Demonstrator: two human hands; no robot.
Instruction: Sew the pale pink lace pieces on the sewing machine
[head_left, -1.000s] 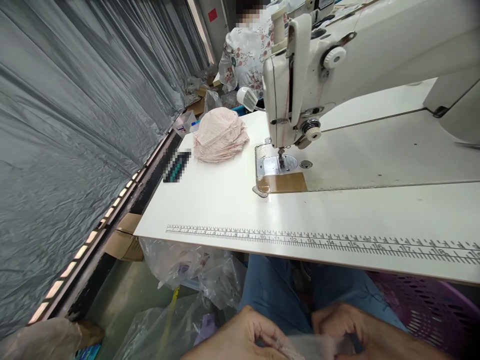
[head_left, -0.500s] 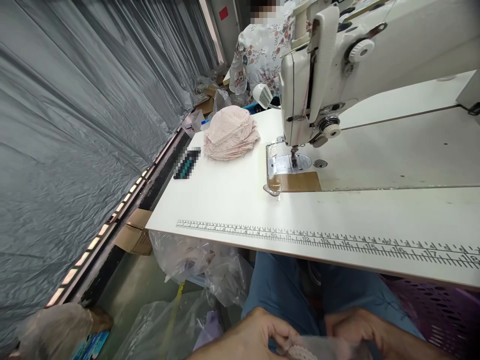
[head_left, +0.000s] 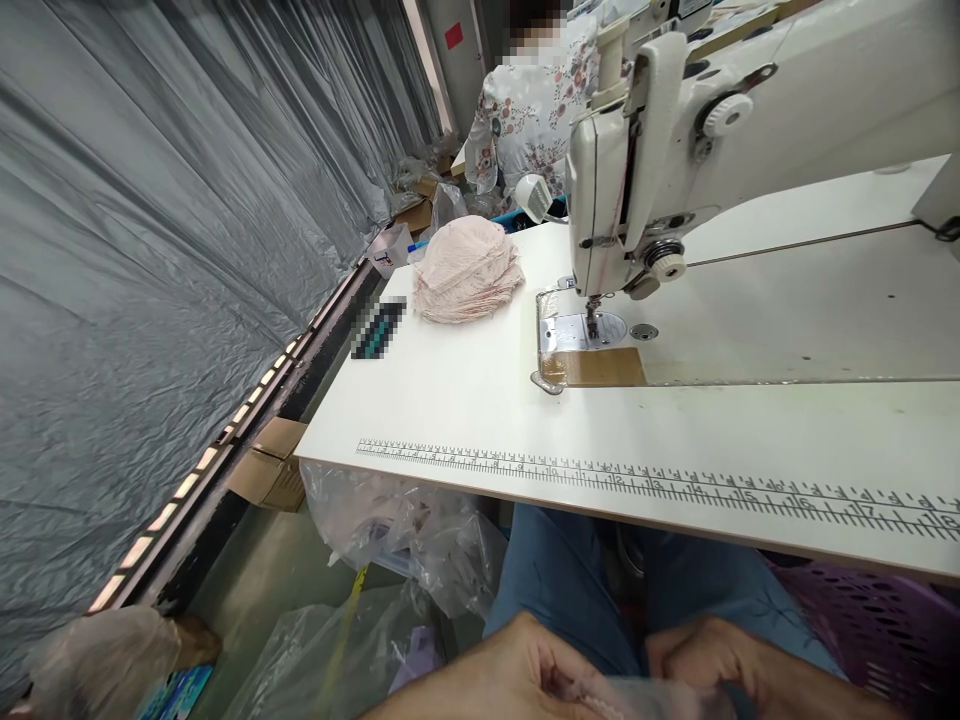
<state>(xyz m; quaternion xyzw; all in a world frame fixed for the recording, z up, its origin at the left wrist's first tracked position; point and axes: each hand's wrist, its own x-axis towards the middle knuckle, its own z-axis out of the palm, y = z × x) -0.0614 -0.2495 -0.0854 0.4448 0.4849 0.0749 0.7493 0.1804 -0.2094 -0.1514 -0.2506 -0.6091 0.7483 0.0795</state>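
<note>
Low in the view, over my lap, my left hand (head_left: 525, 670) is closed, its fingers curled around one end of a sheer whitish piece (head_left: 637, 695). My right hand (head_left: 709, 655) is closed on the other end, and the piece stretches between the two. A scalloped, lace-like edge shows faintly near my left fingers. By my right hand is a dark grey strip (head_left: 739, 700); what it belongs to is unclear. The frame's bottom edge cuts off much of the piece and some fingertips.
A sewing machine (head_left: 622, 210) stands on the white table (head_left: 442, 390), which has a printed ruler along its front edge. Pale pink fabric pieces (head_left: 469, 270) are stacked at left. Plastic bags (head_left: 405, 520) hang below; a purple basket (head_left: 862, 630) stands right. A co-worker (head_left: 532, 115) sits beyond.
The view has shifted slightly, so the table and machine appear a little lower and further right. Both hands keep hold of the sheer piece, and its scalloped edge shows less now.
</note>
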